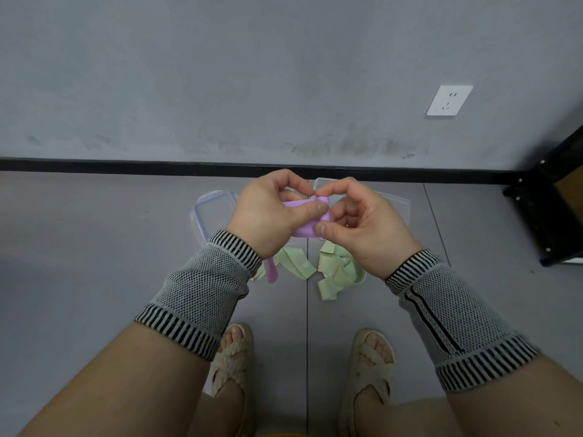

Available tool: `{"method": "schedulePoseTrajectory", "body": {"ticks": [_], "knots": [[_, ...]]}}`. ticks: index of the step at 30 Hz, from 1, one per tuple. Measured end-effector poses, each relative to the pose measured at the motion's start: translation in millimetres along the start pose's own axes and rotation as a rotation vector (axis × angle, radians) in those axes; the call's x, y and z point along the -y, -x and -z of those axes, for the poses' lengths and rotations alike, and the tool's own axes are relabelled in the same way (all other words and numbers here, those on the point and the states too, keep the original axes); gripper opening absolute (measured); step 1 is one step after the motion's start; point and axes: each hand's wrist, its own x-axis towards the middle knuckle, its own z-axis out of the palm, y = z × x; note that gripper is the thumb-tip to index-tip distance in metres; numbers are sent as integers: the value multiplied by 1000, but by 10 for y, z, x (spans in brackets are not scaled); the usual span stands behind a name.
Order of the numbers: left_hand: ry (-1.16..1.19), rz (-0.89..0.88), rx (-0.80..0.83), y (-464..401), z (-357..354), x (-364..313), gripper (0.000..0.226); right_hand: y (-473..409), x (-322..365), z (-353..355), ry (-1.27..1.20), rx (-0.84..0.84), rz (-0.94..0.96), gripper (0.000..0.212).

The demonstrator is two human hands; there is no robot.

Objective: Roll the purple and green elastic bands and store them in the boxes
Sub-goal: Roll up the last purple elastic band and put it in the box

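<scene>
The purple band sits between both hands at chest height above the floor, partly wound into a short flat roll, with a loose tail hanging down below the left wrist. It is held up off the floor, probably so the tail can feed freely as the roll is turned. The left hand grips the roll from the left side, thumb lying across its front and fingers curled over the top. The right hand pinches the roll's right end, thumb at the lower edge and forefinger arched over to meet the left forefinger; both hands are closed on the band with no slack fingers. Both wrists are bent inward, palms half facing each other, forearms in knitted sleeves angling in from the bottom corners. Below the hands the green bands lie in a loose heap on the floor, unrolled. Beyond them are clear boxes, one to the left and others partly hidden behind the hands; whether they hold anything I cannot tell. The rolling looks about midway for this band.
</scene>
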Motion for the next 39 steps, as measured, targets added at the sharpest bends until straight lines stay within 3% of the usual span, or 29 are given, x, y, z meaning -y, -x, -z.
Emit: {"method": "schedulePoseTrajectory", "body": {"ticks": [12,26,39], "knots": [[37,6,24,-48,46,82,23,24,28,5,-113,59,-14,40],[7,-2,-5,-46,4,80,19,-12,-19,-26,37,-33,30,39],[-28,-16,7,-73,48,116,17,-1,-14,1,-41,8,8,41]]}}
